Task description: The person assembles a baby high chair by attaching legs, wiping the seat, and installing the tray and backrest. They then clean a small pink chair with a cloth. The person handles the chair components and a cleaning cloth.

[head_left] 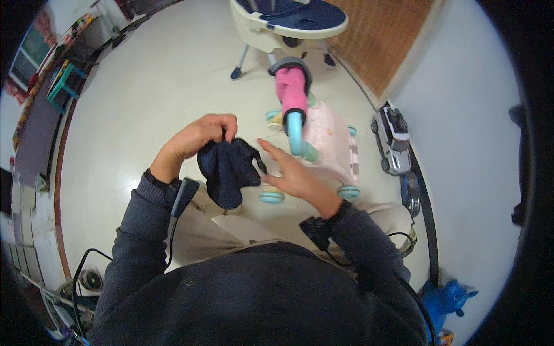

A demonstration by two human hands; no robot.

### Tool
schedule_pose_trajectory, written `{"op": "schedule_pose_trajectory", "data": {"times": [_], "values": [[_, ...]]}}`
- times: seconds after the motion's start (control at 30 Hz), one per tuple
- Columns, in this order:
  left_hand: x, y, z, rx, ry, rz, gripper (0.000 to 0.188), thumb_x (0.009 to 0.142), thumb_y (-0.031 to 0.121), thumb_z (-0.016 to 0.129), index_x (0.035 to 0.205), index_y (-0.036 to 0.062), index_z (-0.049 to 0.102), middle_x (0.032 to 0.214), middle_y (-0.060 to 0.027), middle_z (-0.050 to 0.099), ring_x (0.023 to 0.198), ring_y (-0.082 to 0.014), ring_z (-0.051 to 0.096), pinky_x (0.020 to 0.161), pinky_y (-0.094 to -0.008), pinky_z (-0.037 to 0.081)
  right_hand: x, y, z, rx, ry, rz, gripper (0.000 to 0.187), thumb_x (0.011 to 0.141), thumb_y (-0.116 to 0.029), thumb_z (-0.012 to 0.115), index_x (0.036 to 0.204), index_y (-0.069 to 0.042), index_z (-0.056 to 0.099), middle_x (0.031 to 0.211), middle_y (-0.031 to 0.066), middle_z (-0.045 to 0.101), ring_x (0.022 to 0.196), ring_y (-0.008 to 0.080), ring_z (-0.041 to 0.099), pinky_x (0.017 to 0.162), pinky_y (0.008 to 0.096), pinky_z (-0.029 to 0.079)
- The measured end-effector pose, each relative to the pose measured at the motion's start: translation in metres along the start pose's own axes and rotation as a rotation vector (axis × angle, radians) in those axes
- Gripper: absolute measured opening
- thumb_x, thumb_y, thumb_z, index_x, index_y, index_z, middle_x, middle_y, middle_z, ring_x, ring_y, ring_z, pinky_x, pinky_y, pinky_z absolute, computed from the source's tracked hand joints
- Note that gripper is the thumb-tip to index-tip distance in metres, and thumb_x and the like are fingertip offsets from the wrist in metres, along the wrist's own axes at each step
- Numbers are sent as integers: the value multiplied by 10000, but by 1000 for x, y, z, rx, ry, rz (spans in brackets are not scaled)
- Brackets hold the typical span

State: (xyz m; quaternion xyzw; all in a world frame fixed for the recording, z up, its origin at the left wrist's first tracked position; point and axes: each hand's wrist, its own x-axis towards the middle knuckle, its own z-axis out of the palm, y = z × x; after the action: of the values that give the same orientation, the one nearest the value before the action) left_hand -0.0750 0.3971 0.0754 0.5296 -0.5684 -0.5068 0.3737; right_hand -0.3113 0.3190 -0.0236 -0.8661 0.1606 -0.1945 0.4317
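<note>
My left hand (pixel 203 137) pinches the top of a dark navy piece of cloth (pixel 226 170), which hangs down in loose folds. What kind of cloth item it is cannot be made out. My right hand (pixel 291 173) is just right of the cloth, thumb and fingers apart, and holds nothing. Beyond that hand stands a pale pink ride-on toy (pixel 328 141) with light blue wheels and a light blue handle (pixel 295 132). A bright pink cloth (pixel 291 87) with dark edges is around the upper handle.
A cream high chair (pixel 257 29) with a navy tray stands ahead. Toy cars (pixel 395 141) line the right wall, and a blue animal toy (pixel 444 303) is at the lower right. A teal stool (pixel 66 85) stands far left. Black cables (pixel 172 239) run along my arms.
</note>
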Motion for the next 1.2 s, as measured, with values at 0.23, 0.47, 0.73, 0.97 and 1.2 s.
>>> {"op": "schedule_pose_trajectory", "data": {"times": [0.23, 0.47, 0.73, 0.97, 1.2], "values": [[28, -8, 53, -135, -183, 20, 74, 663, 85, 476, 723, 63, 514, 714, 33, 473, 702, -79, 425, 646, -196, 334, -33, 27, -24, 219, -399, 247, 451, 755, -245, 654, 1105, 28, 578, 1039, 154, 624, 962, 244, 595, 876, 343, 458], [74, -25, 65, 305, 442, 270, 515, 847, 222, 545, 1321, 73, 411, 1151, -79, 488, 966, -175, 522, 890, -307, 411, -101, 22, -108, 784, 111, 478, 364, 791, -185, 605, 1111, -12, 594, 919, 27, 620, 863, 100, 559, 789, 233, 443], [156, -44, 109, -277, 400, 14, 900, 848, 167, 599, 1467, 126, -53, 869, -117, 560, 603, -166, 548, 488, -313, 493, -100, 59, -144, 157, 885, 225, 361, 899, -295, 462, 977, 39, 574, 909, 113, 611, 847, 202, 562, 801, 323, 428], [164, -44, 71, -205, 491, -2, 786, 804, 86, 557, 1451, 104, 111, 800, -111, 568, 476, -153, 518, 396, -288, 456, -33, 150, -68, -294, 430, 192, 346, 881, -184, 429, 1149, -21, 577, 1205, 197, 566, 1137, 346, 522, 966, 412, 406], [161, -50, 75, -177, 588, 28, 671, 807, 80, 514, 1405, 89, 211, 751, -94, 546, 424, -133, 483, 375, -269, 406, 67, 195, -51, -647, 172, -90, 321, 867, -236, 452, 1075, -64, 626, 1198, 105, 584, 1256, 285, 430, 975, 460, 358]]}}
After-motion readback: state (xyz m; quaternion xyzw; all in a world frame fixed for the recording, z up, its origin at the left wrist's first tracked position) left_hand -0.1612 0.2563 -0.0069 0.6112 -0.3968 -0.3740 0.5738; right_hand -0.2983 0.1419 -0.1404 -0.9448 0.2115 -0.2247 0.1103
